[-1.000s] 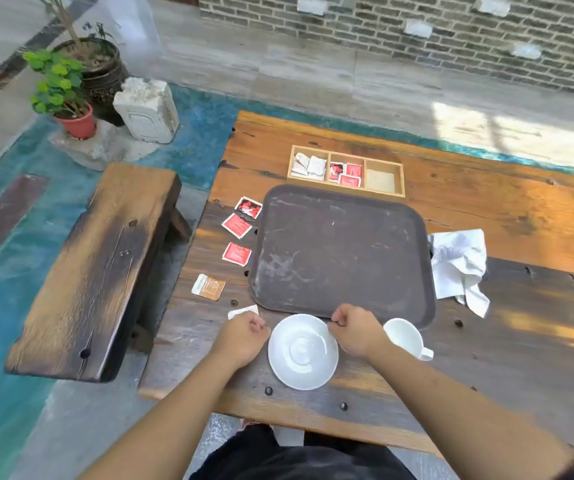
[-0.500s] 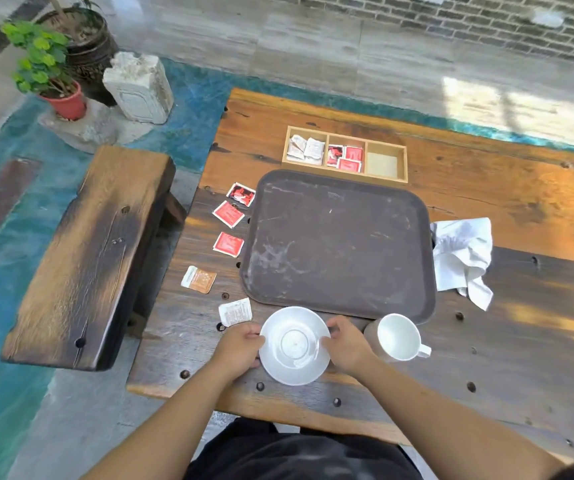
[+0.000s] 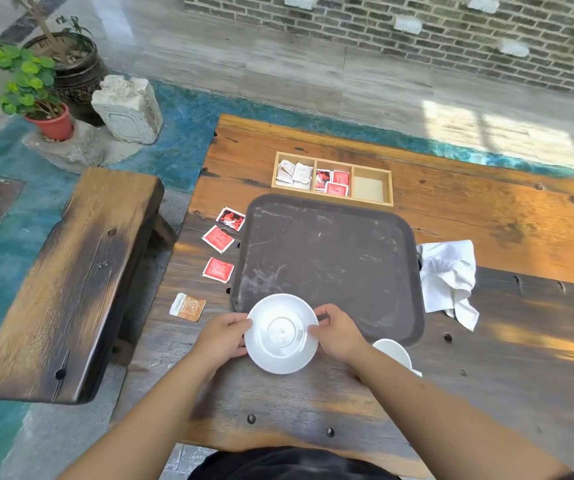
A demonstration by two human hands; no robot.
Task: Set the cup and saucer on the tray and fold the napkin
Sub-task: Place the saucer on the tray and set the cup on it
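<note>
A round white saucer [image 3: 281,333] is held by its rim between my left hand [image 3: 224,338] and my right hand [image 3: 337,333]. Its far part overlaps the near left corner of the dark brown tray [image 3: 330,261], which has nothing else on it. The white cup [image 3: 393,353] stands on the table just right of my right forearm, which hides part of it. A crumpled white napkin [image 3: 449,278] lies against the tray's right edge.
Red sachets [image 3: 218,238] and an orange sachet [image 3: 188,307] lie on the wooden table [image 3: 507,355] left of the tray. Behind the tray sits a wooden sachet box [image 3: 332,178]. A wooden bench [image 3: 71,282] stands to the left, with potted plants [image 3: 36,88] beyond.
Both hands took hold of the saucer's rim and moved it away from me, from the table onto the tray's near edge. The cup stayed in place.
</note>
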